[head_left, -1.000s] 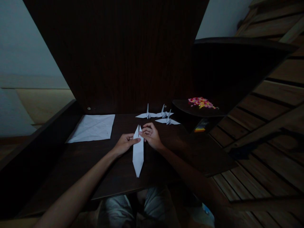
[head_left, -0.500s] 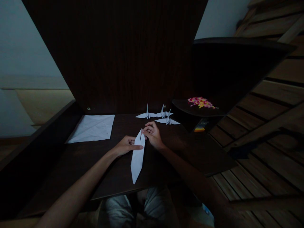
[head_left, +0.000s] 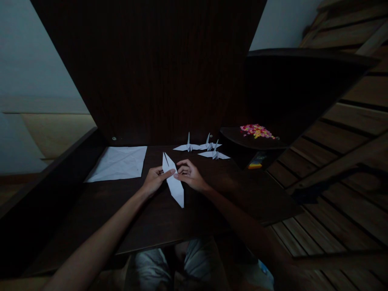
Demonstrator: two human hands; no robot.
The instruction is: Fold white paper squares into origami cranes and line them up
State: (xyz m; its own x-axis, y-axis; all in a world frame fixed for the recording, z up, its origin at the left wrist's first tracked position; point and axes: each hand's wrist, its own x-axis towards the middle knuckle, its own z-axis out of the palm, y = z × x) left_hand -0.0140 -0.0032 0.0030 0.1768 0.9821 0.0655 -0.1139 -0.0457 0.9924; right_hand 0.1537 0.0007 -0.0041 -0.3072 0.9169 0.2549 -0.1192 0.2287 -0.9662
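A long white folded paper [head_left: 176,189], pointed at both ends with a slit in its far end, is held above the dark desk [head_left: 145,230]. My left hand [head_left: 155,179] grips its left side, thumb on top and fingers curled beneath. On the right edge, my right hand [head_left: 191,176] pinches the paper with its thumb in front; the fingertips behind are partly hidden. Beyond my hands, three white paper cranes [head_left: 215,154] stand close together near the back panel. To the left lies a creased white paper sheet [head_left: 119,163], flat on the desk.
A small corner shelf [head_left: 233,136] at the right bears a heap of pink, red and yellow bits [head_left: 257,130]. Under it is a small yellow-edged item [head_left: 255,165]. A raised dark side board [head_left: 51,165] bounds the desk's left. Wooden slats [head_left: 348,198] lie to the right.
The folded paper has turned so its far tip points left and its near tip right, and it has moved up. My right hand has shifted from the far tip down to the middle.
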